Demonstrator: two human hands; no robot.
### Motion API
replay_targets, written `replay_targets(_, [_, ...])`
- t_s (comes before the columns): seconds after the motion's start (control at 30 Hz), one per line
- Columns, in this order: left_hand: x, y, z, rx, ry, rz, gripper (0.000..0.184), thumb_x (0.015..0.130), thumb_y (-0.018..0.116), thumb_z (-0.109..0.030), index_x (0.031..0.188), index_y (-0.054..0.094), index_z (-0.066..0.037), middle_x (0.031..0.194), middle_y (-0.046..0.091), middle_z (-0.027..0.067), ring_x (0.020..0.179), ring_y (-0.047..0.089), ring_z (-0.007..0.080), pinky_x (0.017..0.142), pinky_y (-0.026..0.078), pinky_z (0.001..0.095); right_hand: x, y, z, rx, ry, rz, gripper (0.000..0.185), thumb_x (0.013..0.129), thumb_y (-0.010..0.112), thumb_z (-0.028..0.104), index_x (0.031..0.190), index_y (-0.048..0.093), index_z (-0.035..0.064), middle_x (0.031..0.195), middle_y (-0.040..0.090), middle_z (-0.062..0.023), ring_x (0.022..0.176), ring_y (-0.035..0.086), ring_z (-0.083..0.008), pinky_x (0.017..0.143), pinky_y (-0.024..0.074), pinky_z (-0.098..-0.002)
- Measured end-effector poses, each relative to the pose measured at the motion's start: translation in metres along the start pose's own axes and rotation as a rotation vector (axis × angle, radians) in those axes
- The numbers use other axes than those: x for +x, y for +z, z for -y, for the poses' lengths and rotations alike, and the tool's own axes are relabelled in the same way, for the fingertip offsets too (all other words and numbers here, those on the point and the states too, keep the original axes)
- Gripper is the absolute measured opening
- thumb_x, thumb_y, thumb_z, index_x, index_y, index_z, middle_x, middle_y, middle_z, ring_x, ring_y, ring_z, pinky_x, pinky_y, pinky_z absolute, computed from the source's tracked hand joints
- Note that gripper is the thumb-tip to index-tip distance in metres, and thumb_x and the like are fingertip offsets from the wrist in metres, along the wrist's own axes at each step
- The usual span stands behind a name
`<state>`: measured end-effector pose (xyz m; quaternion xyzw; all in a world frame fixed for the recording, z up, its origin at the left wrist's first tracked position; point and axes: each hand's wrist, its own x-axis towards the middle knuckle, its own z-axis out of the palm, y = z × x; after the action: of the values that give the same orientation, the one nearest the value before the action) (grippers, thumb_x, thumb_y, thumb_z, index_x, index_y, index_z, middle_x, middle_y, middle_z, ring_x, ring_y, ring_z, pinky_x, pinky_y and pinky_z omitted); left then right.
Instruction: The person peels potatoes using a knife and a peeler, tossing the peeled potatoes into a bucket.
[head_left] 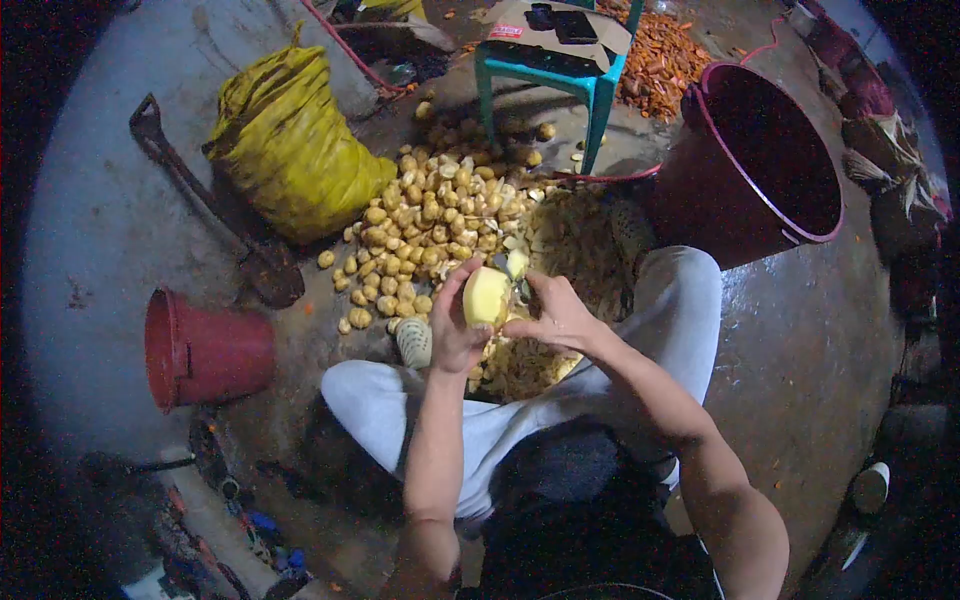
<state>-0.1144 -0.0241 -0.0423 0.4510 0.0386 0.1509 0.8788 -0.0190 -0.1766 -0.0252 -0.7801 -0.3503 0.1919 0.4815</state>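
My left hand (455, 315) is wrapped around a pale yellow potato (487, 297), largely bare of skin. Close against the potato's right side, my right hand (555, 318) grips a small dark peeler (523, 290), mostly covered by the fingers. A strip of yellow peel (517, 264) shows at the tool's upper end. Beyond both hands spreads a heap of brown-skinned potatoes (430, 215). Peelings (545, 365) cover the floor under the hands and between my legs.
A yellow sack (295, 150) and a shovel (205, 200) lie at the left, above a red bucket (220, 350). A large dark red tub (740, 170) tilts at the right. Ahead stands a green stool (540, 75) bearing cardboard and phones; orange scraps (660, 65) lie behind it.
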Motion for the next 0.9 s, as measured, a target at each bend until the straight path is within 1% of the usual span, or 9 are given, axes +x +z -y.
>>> replay_targets(0.03, [-0.001,0.001,-0.002,-0.008,-0.063,0.053,0.096,0.054,0.091,-0.022,0.132,0.041,0.001,0.120,0.055,0.0084,0.110,0.055,0.0205,0.098,0.044,0.0332,-0.001,0.001,-0.006,-0.001,0.002,-0.004,0.083,0.058,0.079,0.059,0.098,0.056,-0.0102,0.064,0.057,-0.0214,0.056,0.057,-0.0309,0.058,0.0465,-0.0403])
replay_targets(0.2, [-0.005,0.010,-0.011,-0.012,-0.085,0.033,0.097,0.052,0.091,-0.021,0.132,0.041,0.002,0.120,0.055,0.0087,0.111,0.055,0.0202,0.100,0.042,0.0331,-0.003,0.002,-0.011,0.031,-0.014,0.045,0.094,0.049,0.082,0.061,0.103,0.055,-0.0103,0.075,0.061,-0.0231,0.067,0.063,-0.0316,0.065,0.0479,-0.0408])
replay_targets(0.43, [-0.005,0.009,-0.011,0.011,-0.108,0.062,0.096,0.051,0.091,-0.021,0.131,0.043,0.003,0.121,0.056,0.0090,0.112,0.055,0.0200,0.099,0.042,0.0322,-0.003,0.000,-0.008,0.000,-0.022,0.085,0.098,0.051,0.081,0.063,0.109,0.054,-0.0106,0.080,0.062,-0.0247,0.073,0.064,-0.0348,0.068,0.0488,-0.0397])
replay_targets(0.53, [-0.004,0.012,-0.010,0.012,-0.076,0.047,0.097,0.051,0.092,-0.023,0.131,0.044,0.002,0.121,0.056,0.0084,0.111,0.055,0.0197,0.098,0.044,0.0320,-0.006,0.002,-0.005,-0.007,-0.119,-0.014,0.089,0.055,0.079,0.064,0.102,0.056,-0.0084,0.073,0.059,-0.0245,0.067,0.062,-0.0391,0.063,0.0485,-0.0402])
replay_targets(0.6, [-0.004,0.012,-0.008,0.024,-0.043,0.039,0.098,0.051,0.093,-0.025,0.131,0.044,0.002,0.121,0.056,0.0081,0.111,0.055,0.0194,0.097,0.044,0.0320,-0.009,-0.001,-0.001,-0.111,-0.024,0.067,0.073,0.063,0.075,0.062,0.087,0.055,-0.0041,0.061,0.053,-0.0219,0.057,0.057,-0.0415,0.055,0.0463,-0.0422])
replay_targets(0.63, [-0.004,0.011,-0.006,0.036,-0.002,0.015,0.098,0.051,0.094,-0.026,0.131,0.044,0.001,0.120,0.056,0.0074,0.110,0.055,0.0188,0.096,0.045,0.0321,-0.011,0.000,0.001,-0.112,-0.026,0.067,0.073,0.063,0.075,0.062,0.087,0.055,-0.0041,0.061,0.053,-0.0219,0.057,0.057,-0.0415,0.055,0.0463,-0.0422])
replay_targets(0.7, [-0.004,0.011,-0.004,0.048,0.039,-0.010,0.099,0.050,0.094,-0.027,0.131,0.044,0.000,0.119,0.056,0.0067,0.109,0.056,0.0183,0.096,0.045,0.0322,-0.014,0.002,0.005,-0.225,-0.102,0.018,0.058,0.075,0.068,0.056,0.077,0.050,0.0005,0.052,0.048,-0.0188,0.049,0.052,-0.0411,0.048,0.0431,-0.0440])
replay_targets(0.83, [-0.003,0.012,-0.004,0.080,0.075,-0.084,0.101,0.048,0.095,-0.030,0.130,0.045,-0.001,0.117,0.056,0.0054,0.108,0.056,0.0169,0.094,0.046,0.0314,-0.017,0.013,0.000,-0.293,-0.192,-0.016,0.048,0.083,0.063,0.047,0.075,0.049,0.0020,0.050,0.047,-0.0176,0.047,0.052,-0.0404,0.047,0.0426,-0.0447])
replay_targets(0.9, [-0.002,0.012,-0.004,0.086,0.063,-0.093,0.101,0.047,0.095,-0.031,0.130,0.045,-0.001,0.116,0.057,0.0051,0.108,0.055,0.0165,0.094,0.046,0.0310,-0.016,0.013,0.002,-0.369,-0.218,0.036,0.050,0.087,0.056,0.050,0.091,0.058,0.0005,0.055,0.055,-0.0225,0.051,0.057,-0.0419,0.050,0.0472,-0.0481])
